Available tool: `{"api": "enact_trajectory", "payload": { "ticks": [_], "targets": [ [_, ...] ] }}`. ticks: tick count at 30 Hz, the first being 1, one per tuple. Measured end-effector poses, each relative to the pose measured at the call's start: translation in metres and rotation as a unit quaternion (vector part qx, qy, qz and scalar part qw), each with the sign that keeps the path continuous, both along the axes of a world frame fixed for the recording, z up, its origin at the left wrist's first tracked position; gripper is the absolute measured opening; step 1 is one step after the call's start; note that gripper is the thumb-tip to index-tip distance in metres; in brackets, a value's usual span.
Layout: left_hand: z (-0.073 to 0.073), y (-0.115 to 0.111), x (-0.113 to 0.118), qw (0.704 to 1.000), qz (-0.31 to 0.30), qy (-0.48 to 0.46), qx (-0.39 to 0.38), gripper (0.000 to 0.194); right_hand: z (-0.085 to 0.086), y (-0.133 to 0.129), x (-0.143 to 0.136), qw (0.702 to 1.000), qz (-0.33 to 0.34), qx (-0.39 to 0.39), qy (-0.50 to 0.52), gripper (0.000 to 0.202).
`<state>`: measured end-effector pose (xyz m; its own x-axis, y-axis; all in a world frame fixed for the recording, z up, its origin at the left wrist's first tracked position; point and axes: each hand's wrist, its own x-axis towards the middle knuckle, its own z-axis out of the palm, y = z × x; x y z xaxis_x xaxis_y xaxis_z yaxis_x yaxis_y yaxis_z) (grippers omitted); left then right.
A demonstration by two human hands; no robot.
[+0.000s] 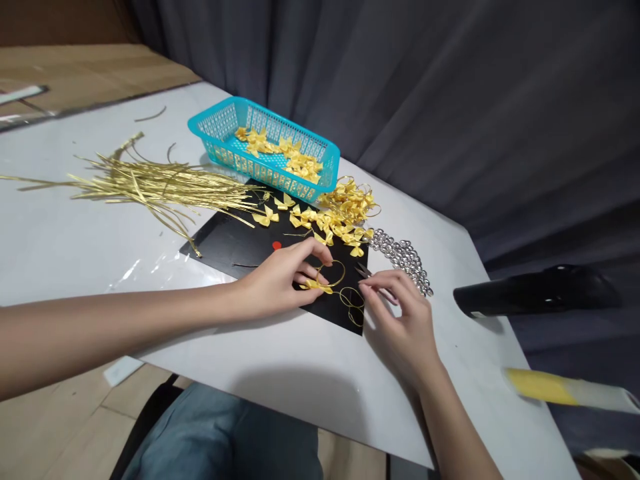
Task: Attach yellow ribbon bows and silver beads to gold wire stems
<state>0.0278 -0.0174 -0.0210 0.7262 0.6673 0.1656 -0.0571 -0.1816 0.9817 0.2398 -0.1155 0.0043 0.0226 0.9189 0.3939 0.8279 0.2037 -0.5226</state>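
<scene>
My left hand (285, 277) is closed on a yellow ribbon bow (316, 286) with a ring of gold cord (344, 273) standing up from it. Thin gold thread (351, 308) trails in loose loops from the bow toward my right hand (403, 313). The thumb and forefinger of that hand are pinched together at the thread's right side. Small scissors (362, 270) with a pinkish handle show beside and beneath my right fingers, partly hidden. Both hands are over a black mat (225, 235), where several loose yellow bows (327, 223) lie.
A blue basket (265, 175) of yellow bows stands at the back. Left of it lies a bundle of gold cords (165, 183). Finished-looking looped bows (350, 199) are heaped by its right end. Silver beads (403, 257), a black object (530, 291) and a yellow-white roll (565, 389) are rightward.
</scene>
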Motion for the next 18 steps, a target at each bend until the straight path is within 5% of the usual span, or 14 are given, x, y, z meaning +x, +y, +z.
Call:
{"api": "enact_trajectory", "payload": {
  "ticks": [5,9,15,18],
  "targets": [
    [-0.001,0.008,-0.002,0.994,0.067,-0.002,0.084,0.025,0.004,-0.001,-0.002,1.000,-0.014,-0.013,0.019,0.009],
    [0.001,0.024,-0.007,0.960,0.141,0.053,0.237,0.024,-0.002,0.001,0.018,0.994,-0.053,-0.094,0.012,0.013],
    [0.001,0.033,-0.010,0.916,0.143,0.184,0.326,0.039,-0.001,-0.001,0.019,0.988,-0.019,-0.156,0.000,0.014],
    [0.002,0.030,-0.010,0.912,0.128,0.191,0.339,0.030,0.002,-0.002,0.009,0.988,0.007,-0.155,0.010,0.013]
  ]
}}
